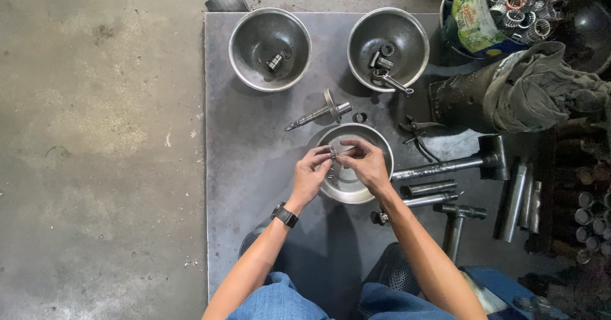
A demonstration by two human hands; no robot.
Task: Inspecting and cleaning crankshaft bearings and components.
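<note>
Both my hands meet over a shallow steel bowl (375,143) near the middle of a grey metal plate (242,167). My left hand (310,175), with a black watch on its wrist, and my right hand (366,163) pinch a small dark metal part (333,153) between their fingertips. The part is too small to make out in detail. Just beyond the bowl lie a stepped metal shaft (320,113) and a small ring (359,117).
Two steel bowls stand at the plate's far edge, the left bowl (248,59) and the right bowl (366,62), each holding small parts. Pliers (417,130), hammers (468,162), steel rods (428,188), a rag-wrapped cylinder (509,91) and a tub of bearings (503,8) crowd the right. Concrete floor lies left.
</note>
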